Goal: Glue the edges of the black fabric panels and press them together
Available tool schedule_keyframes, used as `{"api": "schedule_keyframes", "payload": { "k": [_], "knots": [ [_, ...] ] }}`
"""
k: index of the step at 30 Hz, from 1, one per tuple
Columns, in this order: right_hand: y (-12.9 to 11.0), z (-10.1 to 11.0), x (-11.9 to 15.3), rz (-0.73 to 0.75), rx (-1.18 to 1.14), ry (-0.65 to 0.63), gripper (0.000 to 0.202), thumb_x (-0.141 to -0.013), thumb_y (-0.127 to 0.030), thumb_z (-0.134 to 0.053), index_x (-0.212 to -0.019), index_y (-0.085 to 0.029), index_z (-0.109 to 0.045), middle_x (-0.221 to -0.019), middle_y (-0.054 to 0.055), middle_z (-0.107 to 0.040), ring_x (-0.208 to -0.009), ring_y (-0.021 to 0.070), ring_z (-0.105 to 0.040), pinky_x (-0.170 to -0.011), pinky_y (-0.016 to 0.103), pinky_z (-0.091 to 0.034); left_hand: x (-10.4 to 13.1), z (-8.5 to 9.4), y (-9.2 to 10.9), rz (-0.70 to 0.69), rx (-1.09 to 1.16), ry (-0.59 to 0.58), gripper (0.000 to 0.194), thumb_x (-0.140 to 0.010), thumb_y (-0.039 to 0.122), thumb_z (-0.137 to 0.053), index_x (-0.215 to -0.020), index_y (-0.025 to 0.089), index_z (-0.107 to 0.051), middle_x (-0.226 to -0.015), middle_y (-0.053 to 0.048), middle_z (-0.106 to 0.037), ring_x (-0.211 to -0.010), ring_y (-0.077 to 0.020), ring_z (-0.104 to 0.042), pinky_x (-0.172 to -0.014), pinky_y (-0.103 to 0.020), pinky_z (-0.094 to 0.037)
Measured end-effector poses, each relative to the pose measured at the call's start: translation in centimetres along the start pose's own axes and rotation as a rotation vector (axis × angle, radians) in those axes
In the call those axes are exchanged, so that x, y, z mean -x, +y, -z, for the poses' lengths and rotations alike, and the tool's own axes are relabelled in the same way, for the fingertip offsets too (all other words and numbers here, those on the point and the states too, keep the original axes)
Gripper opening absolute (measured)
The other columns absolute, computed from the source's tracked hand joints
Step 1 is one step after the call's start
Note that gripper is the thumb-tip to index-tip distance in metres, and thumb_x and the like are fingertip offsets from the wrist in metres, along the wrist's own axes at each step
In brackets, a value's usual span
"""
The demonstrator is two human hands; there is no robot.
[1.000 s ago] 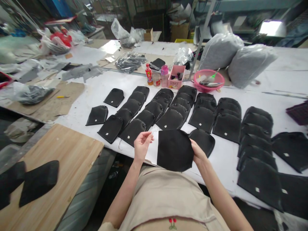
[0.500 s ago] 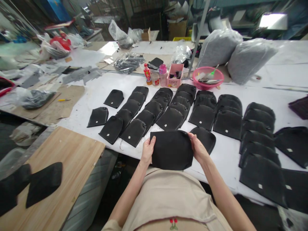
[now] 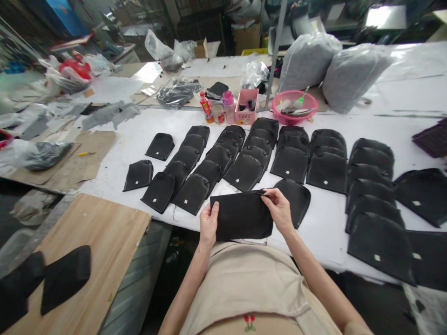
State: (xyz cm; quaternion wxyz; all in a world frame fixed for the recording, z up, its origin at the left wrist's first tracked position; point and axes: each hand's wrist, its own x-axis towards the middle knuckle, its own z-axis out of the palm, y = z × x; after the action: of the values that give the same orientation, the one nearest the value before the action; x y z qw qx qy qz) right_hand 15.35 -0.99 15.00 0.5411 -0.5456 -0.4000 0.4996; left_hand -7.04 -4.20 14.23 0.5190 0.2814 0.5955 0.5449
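Observation:
Between my hands, just above the table's near edge, I hold a black fabric panel [image 3: 240,216]. My left hand [image 3: 208,224] grips its left side, thumb on top and fingers underneath. At the upper right corner, my right hand [image 3: 279,208] pinches the edge between thumb and fingertips. Another black piece [image 3: 296,197] lies partly behind my right hand. Beyond it, overlapping rows of similar black pieces [image 3: 289,160] with rounded tops run across the white table, several bearing small white square labels.
A wooden board [image 3: 101,251] at the left carries more black pieces [image 3: 66,277]. Farther back stand a red-capped bottle [image 3: 206,108], a jar [image 3: 218,114], a pink box [image 3: 246,116] and a pink basket [image 3: 295,116] of tools. Large plastic-wrapped bundles [image 3: 310,63] sit at the back right.
My right hand has shifted from holding the panel's right side to pinching its upper right corner. The panel's top edge now looks folded there. The whole view has shifted slightly.

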Motion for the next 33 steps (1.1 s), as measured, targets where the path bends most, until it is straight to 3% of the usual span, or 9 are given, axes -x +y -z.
{"api": "schedule_keyframes", "payload": {
  "k": [10,18,33],
  "knots": [
    [-0.6,-0.8,0.2,-0.122,-0.120,0.046,0.041,-0.069,-0.055,-0.086,-0.074,-0.023,-0.059,-0.080,-0.001,-0.064,-0.072,0.0165,-0.055,-0.067,0.028,-0.046,-0.3,0.3,-0.5,-0.011,0.114,0.149,0.047,-0.073,0.061,-0.081,-0.073,0.016,-0.065,-0.073,0.002,-0.065,-0.069,-0.0107,-0.056,-0.069,-0.022,-0.046],
    [-1.4,-0.8,0.4,-0.203,-0.189,-0.012,0.042,-0.066,-0.052,-0.089,-0.070,-0.022,-0.060,-0.077,-0.002,-0.063,-0.070,0.0147,-0.053,-0.065,0.027,-0.042,-0.3,0.6,-0.4,-0.029,0.130,0.169,0.046,-0.071,0.059,-0.083,-0.079,0.016,-0.070,-0.080,0.000,-0.069,-0.075,-0.0118,-0.059,-0.075,-0.022,-0.049],
    [-2.6,1.3,-0.1,-0.283,-0.180,-0.261,0.038,-0.064,-0.045,-0.092,-0.069,-0.020,-0.064,-0.079,-0.001,-0.061,-0.071,0.0131,-0.050,-0.065,0.025,-0.037,-0.1,0.9,0.1,-0.024,0.118,0.194,0.047,-0.069,0.059,-0.084,-0.076,0.016,-0.068,-0.075,0.002,-0.065,-0.071,-0.0101,-0.056,-0.071,-0.020,-0.048]
  ]
}}
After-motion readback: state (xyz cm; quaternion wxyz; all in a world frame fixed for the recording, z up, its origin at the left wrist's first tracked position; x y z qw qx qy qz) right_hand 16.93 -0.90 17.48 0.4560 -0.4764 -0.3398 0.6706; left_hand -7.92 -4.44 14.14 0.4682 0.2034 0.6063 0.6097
